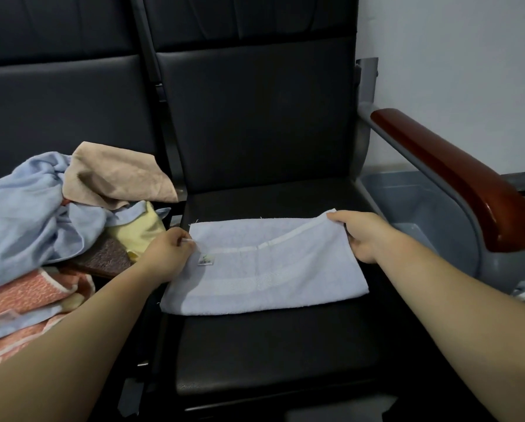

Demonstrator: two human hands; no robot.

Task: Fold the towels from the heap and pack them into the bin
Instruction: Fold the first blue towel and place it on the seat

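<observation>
**Desk:** Where is the towel lying?

**Photographer:** The pale towel [264,278] is lying doubled on the black seat [270,360]. The heap [42,214] is sitting at its nine o'clock. The grey bin [407,202] is waiting at three o'clock, beyond the armrest [455,175].

**Desk:** And the grips?

**Photographer:** The left grip [171,251] is pinching the upper layer's corner beside the label [205,259]. The right grip [358,236] is pinching the far right corner, thumb on top.

**Desk:** What is this fold asking for?

**Photographer:** The hem [270,242] is slanting, its right end sitting nearer twelve o'clock. I'm judging it is needing both corners carried level and taut, then laid square on the edges beneath before any smoothing.
</observation>
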